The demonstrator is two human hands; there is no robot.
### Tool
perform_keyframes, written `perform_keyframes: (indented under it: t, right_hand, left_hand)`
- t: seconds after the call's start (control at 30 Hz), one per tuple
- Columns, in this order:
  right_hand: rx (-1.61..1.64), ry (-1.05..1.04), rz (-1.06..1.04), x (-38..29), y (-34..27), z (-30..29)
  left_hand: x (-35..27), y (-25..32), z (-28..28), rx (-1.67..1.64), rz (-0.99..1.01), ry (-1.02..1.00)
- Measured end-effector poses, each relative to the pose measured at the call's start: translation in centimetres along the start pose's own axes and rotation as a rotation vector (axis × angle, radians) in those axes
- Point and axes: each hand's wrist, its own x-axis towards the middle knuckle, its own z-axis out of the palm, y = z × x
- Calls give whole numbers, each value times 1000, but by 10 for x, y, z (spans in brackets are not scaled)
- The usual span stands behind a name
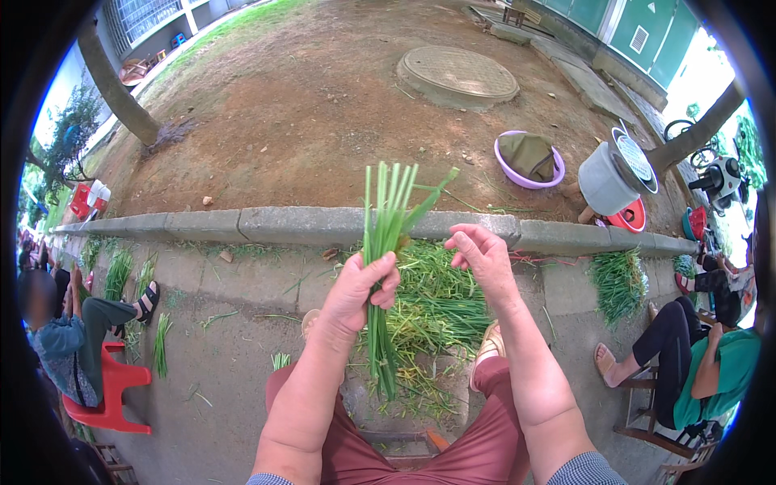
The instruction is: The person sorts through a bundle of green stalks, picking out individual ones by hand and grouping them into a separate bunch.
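Observation:
My left hand (361,291) is closed around a bunch of long green leafy stalks (388,224), which looks like garlic chives. The pale cut ends point up and away, and the dark leaf tips hang down towards my knees. To the right, my right hand (485,257) is held up with its fingers curled and apart, and I see nothing in it. Below and between both hands, a loose heap of the same green stalks (433,297) lies on the pavement between my feet, with yellowed bits mixed in. A small bunch (280,362) lies beside my left knee.
A stone kerb (303,225) runs across in front, with bare soil and a round manhole cover (458,76) beyond. A purple basin (503,167) and a grey bucket (606,179) stand right. Seated people flank me, one on a red plastic stool (115,388). Another stalk pile (618,285) lies right.

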Motion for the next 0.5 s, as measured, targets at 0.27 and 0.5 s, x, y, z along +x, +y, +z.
perform_keyframes:
  t: [0.27,0.5]
  right_hand:
    - [75,-3,-2,-6,-7,15]
    - [278,122,-4,-8,-12,18]
  left_hand:
    - [1,-20,17,141,-82,27]
    - [3,-19,17,93,-58,109]
